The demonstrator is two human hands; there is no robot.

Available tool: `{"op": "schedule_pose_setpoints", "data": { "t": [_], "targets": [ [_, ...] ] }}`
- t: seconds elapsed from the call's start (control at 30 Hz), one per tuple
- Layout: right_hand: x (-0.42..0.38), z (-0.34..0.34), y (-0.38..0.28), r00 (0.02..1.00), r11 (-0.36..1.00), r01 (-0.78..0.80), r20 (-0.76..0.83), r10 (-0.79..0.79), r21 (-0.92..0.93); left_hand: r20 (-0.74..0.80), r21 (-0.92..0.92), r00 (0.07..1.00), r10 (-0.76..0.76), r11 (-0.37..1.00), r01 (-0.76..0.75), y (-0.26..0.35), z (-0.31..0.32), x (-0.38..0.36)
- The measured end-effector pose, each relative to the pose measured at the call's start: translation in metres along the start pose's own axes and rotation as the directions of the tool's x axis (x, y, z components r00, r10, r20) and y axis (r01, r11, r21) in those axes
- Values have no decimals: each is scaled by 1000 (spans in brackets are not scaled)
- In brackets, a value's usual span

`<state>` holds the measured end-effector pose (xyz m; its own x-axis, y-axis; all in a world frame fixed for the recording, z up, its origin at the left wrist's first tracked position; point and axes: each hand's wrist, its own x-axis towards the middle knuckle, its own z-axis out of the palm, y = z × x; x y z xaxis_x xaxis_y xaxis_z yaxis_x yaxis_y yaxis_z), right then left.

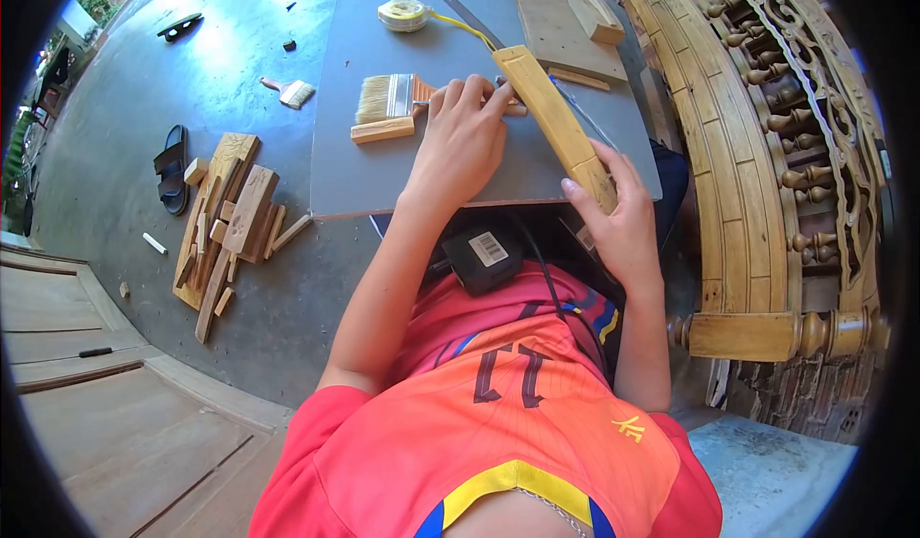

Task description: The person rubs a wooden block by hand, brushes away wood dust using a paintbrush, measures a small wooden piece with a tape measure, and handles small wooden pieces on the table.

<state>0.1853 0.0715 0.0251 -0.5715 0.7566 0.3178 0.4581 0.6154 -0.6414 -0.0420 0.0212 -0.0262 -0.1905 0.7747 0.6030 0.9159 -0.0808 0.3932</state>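
Observation:
My right hand (618,203) is wrapped round the near end of a long yellowish wooden bar (556,121), which slants over the grey board (355,179). My left hand (465,136) is closed near the bar's far part, its fingertips around a thin dark item that I cannot make out. Beside my left hand lies a wide paintbrush (386,98) with pale bristles, next to a small wood block (382,130). A roll of yellow tape (403,13) and a grey metal blade (473,22) lie beyond the bar.
A wooden plank (565,25) with a block (596,17) is at the board's back right. Wood scraps (230,222), a sandal (172,169) and another brush (288,91) lie on the floor at left. Carved wooden furniture (738,174) stands at right.

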Motion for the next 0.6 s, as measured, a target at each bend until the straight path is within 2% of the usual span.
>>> {"op": "schedule_pose_setpoints", "data": {
  "t": [0.33, 0.43, 0.53, 0.6],
  "targets": [
    [32, -15, 1, 995, 962, 95, -7, -100, -254, -37, 6, 999, 22, 1000, -22, -1, 3, 0],
    [45, -7, 7, 992, 918, 118, 3, -126, -379, -21, -6, 1000, 6, 1000, -6, 0, 1, -1],
    [48, -3, 18, 980, 920, 186, 3, -197, -345, -20, -41, 1000, -10, 999, 9, 2, 0, 0],
    [45, -6, 20, 971, 918, 202, -54, -234, -342, -26, -54, 1000, -14, 998, 13, 2, 0, 0]
  ]
}}
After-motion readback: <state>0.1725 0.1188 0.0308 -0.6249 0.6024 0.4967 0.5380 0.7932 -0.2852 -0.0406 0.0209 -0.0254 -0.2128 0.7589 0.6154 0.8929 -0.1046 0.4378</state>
